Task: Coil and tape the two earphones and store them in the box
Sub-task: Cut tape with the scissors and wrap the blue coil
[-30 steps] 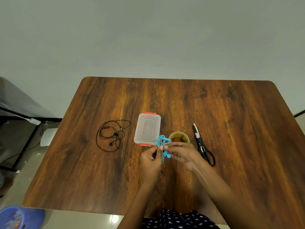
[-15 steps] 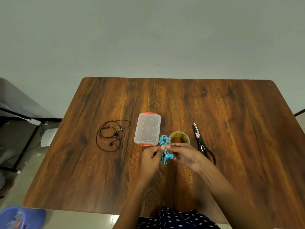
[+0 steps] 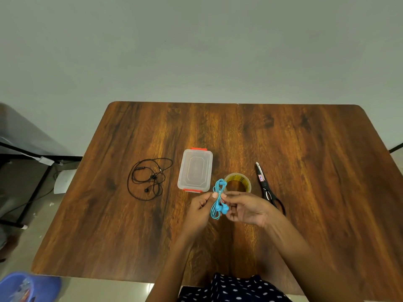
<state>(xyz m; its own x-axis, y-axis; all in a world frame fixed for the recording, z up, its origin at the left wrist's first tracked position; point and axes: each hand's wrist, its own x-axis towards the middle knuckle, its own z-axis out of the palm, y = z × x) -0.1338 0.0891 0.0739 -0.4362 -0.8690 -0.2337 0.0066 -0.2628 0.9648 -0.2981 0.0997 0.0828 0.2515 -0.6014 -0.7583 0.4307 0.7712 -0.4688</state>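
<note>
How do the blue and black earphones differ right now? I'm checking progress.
The blue earphones are gathered into a tight bundle; the black earphones sprawl in loose loops. The blue are pinched between the left hand and right hand; the black lie untouched on the table. Neither is in the box.

Nothing here can be read. The scissors (image 3: 267,186) lying on the tabletop (image 3: 327,171) carry a small red, white and blue sticker on the blade near the pivot, but its print is too small and blurred to make out. The roll of tape (image 3: 238,182) shows dark marks on the inside of its yellowish core, likely print, though no letter or number comes clear. The clear box (image 3: 195,170) with orange clasps has a raised outline on its lid and no legible wording.
</note>
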